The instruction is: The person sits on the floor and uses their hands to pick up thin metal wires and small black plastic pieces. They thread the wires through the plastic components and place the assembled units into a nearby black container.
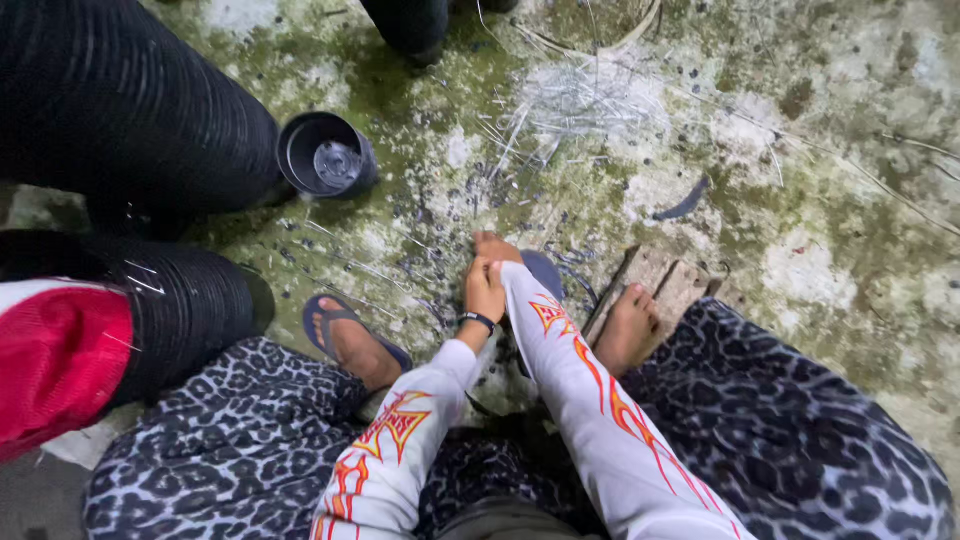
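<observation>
Both hands meet low over the mossy concrete floor (830, 120): the left hand (484, 290) is curled in a narrow grip around something too small to make out, and the right hand (492, 247) presses against it, its own grip hidden from where I stand. They work just above a blue rubber sandal (545, 268), between the person's bare feet. Thin pale plant strips (575, 100) lie scattered ahead, within easy reach. A small black plastic pot (325, 155) lies tipped beside a long stack of nested black pots (120, 110).

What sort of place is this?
Probably an outdoor work yard: mossy concrete floor, stacked black pots, and thin cut strips littering the ground beyond the hands.
</observation>
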